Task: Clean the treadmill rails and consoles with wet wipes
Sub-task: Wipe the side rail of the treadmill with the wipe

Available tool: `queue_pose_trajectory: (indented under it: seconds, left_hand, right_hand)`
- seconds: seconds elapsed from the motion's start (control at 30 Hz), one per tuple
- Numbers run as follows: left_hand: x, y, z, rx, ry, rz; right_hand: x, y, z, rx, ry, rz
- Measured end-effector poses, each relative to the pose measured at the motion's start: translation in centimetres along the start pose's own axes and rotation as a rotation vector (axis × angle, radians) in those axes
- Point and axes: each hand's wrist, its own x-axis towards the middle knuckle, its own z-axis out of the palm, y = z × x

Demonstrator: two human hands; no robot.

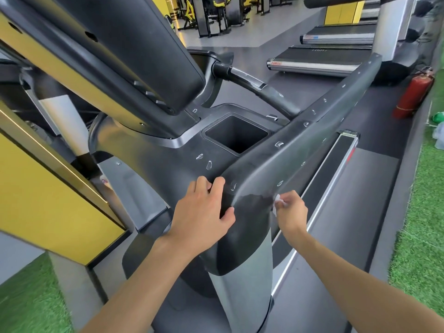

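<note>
GYM FLOOR: A person works on a treadmill. The left hand (204, 212) has fingers and thumb curled round the near end of the black side rail (300, 145). The right hand (290, 210) pinches a small, bunched wet wipe (278, 199) against the rail's right flank, at the edge of a darker, damp-looking patch.

The likeliest trouble lies in the wipe itself. Bunched so small, it touches little surface and could slip from the fingertips onto the belt (360, 200) below and to the right. Beads of liquid dot the rail toward its far end and the console deck (168, 164) to the left. Left standing, they may dry into marks or run toward the seams. The bracing left hand grips plastic that looks wet nearby and might slide. It also covers a stretch of rail that could go unwiped. The curved handlebar (252, 85) beyond looks glossy, but whether it has been cleaned cannot be told.

Of containers, the square storage well (236, 135) sunk in the deck, just left of the rail, shows only dark walls. No item is visible inside, though its floor sits in shadow. A red fire extinguisher (413, 94) leans at the far right. A pale bag (439, 138) lies on the green turf (420, 212) at the right edge, its contents hidden.
</note>
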Motion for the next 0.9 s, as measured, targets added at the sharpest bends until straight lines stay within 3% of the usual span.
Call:
queue_pose_trajectory:
  seconds: [0.3, 0.9]
  left_hand:
    - [-0.1, 0.2, 0.2, 0.01, -0.008, -0.025]
    - [-0.4, -0.2, 0.9, 0.015, 0.044, -0.017]
  right_hand:
    - [1.5, 0.4, 0.0, 0.123, -0.06, 0.091]
    - [-5.2, -2.8, -1.4, 0.188, 0.027, -0.397]
